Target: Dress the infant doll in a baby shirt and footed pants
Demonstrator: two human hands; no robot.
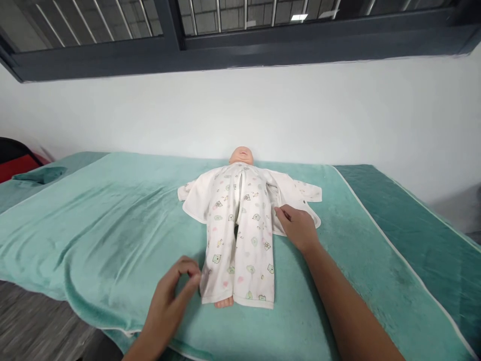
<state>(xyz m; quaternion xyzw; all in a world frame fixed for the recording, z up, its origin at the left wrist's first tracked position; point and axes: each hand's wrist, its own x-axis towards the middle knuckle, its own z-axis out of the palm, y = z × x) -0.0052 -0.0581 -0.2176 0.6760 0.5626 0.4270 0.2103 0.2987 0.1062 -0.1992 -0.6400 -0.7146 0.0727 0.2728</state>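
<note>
A baby doll [241,155] lies on its back, its head toward the wall. White patterned baby trousers [253,245] are spread over its front, reaching up near the neck; toes show below one leg. Beneath them a white baby shirt [199,200] lies opened out, sleeves spread to both sides. My left hand [171,296] is closed in a pinch beside the lower left trouser leg; whether cloth is between its fingertips is unclear. Over the right shirt flap, next to the trousers' edge, my right hand [298,225] is also pinched closed. Its fingertips hide anything they hold.
A soft green blanket [112,215] covers the bed, with wrinkles on the left. Darker green cloth [406,210] shows at the right. Behind stands a white wall [240,110] under a dark window frame [300,47]. A red and black item [17,163] sits far left.
</note>
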